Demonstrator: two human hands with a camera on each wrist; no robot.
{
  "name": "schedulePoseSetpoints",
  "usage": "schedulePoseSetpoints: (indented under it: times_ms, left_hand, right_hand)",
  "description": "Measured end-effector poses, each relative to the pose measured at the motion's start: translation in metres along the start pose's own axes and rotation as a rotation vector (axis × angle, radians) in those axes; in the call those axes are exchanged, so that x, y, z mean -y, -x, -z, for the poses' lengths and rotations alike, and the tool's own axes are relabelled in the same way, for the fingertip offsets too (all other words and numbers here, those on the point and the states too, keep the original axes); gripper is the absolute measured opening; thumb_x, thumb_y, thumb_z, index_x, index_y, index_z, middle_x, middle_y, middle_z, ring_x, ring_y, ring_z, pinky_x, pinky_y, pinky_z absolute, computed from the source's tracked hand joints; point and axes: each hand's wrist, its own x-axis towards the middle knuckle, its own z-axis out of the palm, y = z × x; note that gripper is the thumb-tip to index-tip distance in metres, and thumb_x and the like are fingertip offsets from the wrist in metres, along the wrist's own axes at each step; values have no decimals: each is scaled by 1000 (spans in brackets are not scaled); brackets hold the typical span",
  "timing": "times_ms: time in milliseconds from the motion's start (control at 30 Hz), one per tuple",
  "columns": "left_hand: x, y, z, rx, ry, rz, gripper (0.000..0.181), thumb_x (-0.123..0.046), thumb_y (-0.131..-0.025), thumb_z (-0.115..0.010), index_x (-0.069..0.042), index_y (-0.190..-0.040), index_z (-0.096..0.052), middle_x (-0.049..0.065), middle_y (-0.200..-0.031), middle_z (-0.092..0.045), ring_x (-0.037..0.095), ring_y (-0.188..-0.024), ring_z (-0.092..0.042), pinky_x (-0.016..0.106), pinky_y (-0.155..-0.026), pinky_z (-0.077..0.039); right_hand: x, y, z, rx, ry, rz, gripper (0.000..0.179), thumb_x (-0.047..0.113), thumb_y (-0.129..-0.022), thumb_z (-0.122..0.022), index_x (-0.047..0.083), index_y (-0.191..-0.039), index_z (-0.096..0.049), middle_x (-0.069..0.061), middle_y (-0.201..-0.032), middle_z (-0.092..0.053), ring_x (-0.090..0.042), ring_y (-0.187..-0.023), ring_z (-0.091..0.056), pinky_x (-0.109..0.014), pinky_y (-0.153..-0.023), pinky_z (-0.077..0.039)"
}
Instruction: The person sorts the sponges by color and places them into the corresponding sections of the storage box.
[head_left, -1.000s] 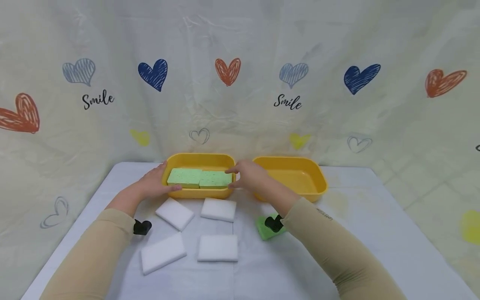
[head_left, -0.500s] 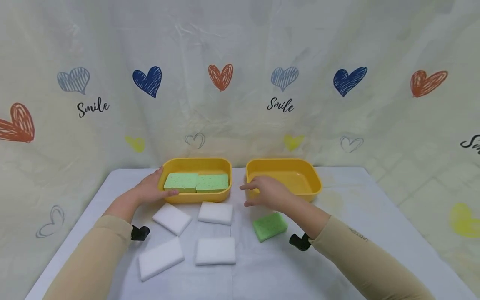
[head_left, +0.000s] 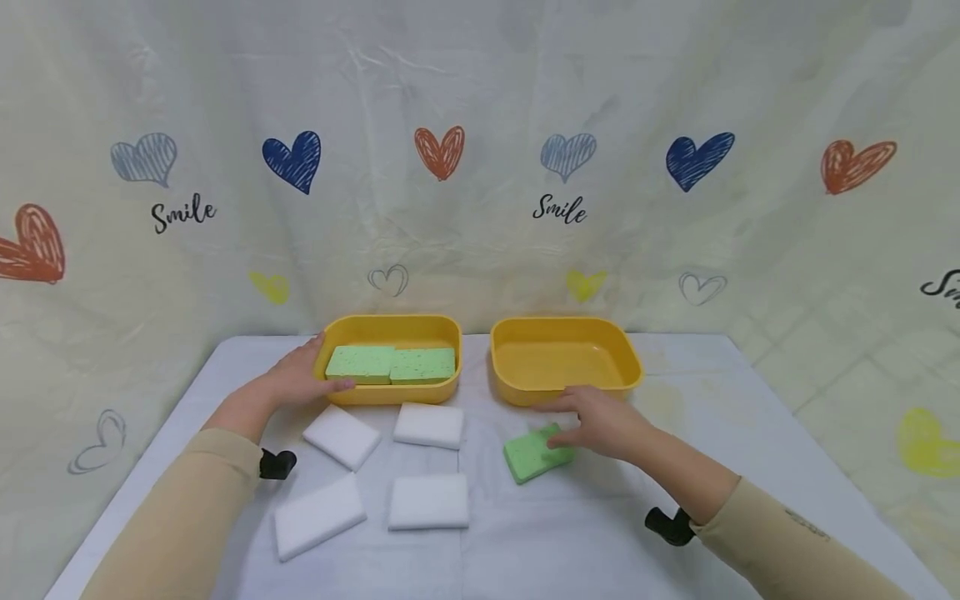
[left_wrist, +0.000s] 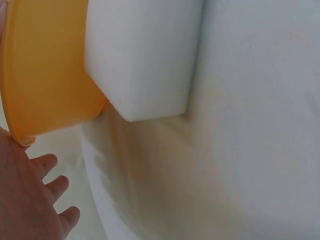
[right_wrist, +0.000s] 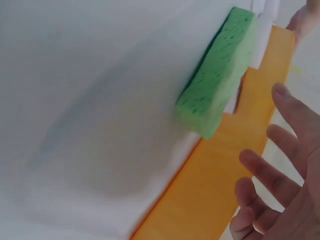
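My left hand [head_left: 300,375] rests at the left end of the left yellow tray [head_left: 393,395], its thumb over the front rim. In the left wrist view its fingers [left_wrist: 57,187] stick out past the tray's rim, fairly straight. Inside that tray lie two pale green sponges [head_left: 362,364] side by side. My right hand [head_left: 603,422] hovers at the right end of a brighter green sponge [head_left: 528,457] on the table, thumb and fingers spread apart. The right wrist view shows nothing between those fingers and the sponge off beside them.
A second yellow tray [head_left: 566,358], with nothing in it, stands behind my right hand. Several white sponges lie in front of the left tray, among them one [head_left: 429,502] at the front centre. A heart-printed curtain [head_left: 480,225] hangs behind the white-covered table [head_left: 555,542].
My right hand has left the right end of the left tray and come right and nearer, over the loose green sponge. The left hand stays at the left tray.
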Motion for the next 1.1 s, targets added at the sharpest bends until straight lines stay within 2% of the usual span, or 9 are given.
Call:
schedulePoseSetpoints:
  times_ms: [167,267,467,600,833,967,1100]
  left_hand:
    - [-7,6,4,-4,9,-13,122,-68,-80,-67,3,-156,-4,31,-156,-23,51,-139,-25,68,-112,-21]
    - [-10,9,5,1,9,-17,121,-67,-81,-67,5,-156,-3,33,-155,-21,53,-139,-24,69,-111,-20]
    - [-2,3,3,2,3,-2,124,-68,-80,-67,2,-157,0,31,-157,-20,51,-141,-22,68,-112,-19]
    - [1,-1,2,3,10,-9,125,-69,-80,-67,1,-157,1,30,-158,-20,50,-141,-22,68,-112,-19]
    - [0,3,3,3,15,-12,127,-73,-78,-66,1,-157,-1,30,-158,-19,51,-141,-22,68,-112,-19]
    - [2,1,1,1,28,-18,126,-74,-76,-67,-1,-157,-4,28,-155,-27,48,-138,-29,68,-111,-23]
    - [3,-1,-1,4,32,-25,127,-73,-76,-67,0,-157,-3,28,-155,-26,48,-138,-29,68,-111,-22]
  right_hand:
    - [-14,6,-3,3,-12,82,54,40,-77,-85,24,-126,-70,5,-117,-67,-21,-107,-60,-43,-93,-50]
    - [-20,6,-6,26,10,125,56,42,-75,-85,26,-127,-70,6,-118,-65,-20,-106,-59,-42,-92,-50]
    - [-26,0,-12,75,71,219,57,45,-76,-84,32,-129,-67,5,-123,-61,-20,-112,-56,-45,-97,-48]
    - [-30,-4,-15,96,149,278,62,49,-76,-82,35,-133,-64,6,-124,-60,-18,-114,-55,-42,-100,-47]
    - [-32,-10,-17,127,232,323,63,49,-76,-82,37,-134,-63,7,-121,-60,-15,-110,-55,-39,-97,-48]
    - [-33,-12,-17,136,274,332,62,48,-76,-83,37,-134,-63,7,-119,-61,-15,-108,-55,-38,-96,-49]
    - [-35,-12,-19,132,306,334,60,49,-76,-82,37,-133,-64,8,-118,-61,-13,-105,-55,-37,-95,-49]
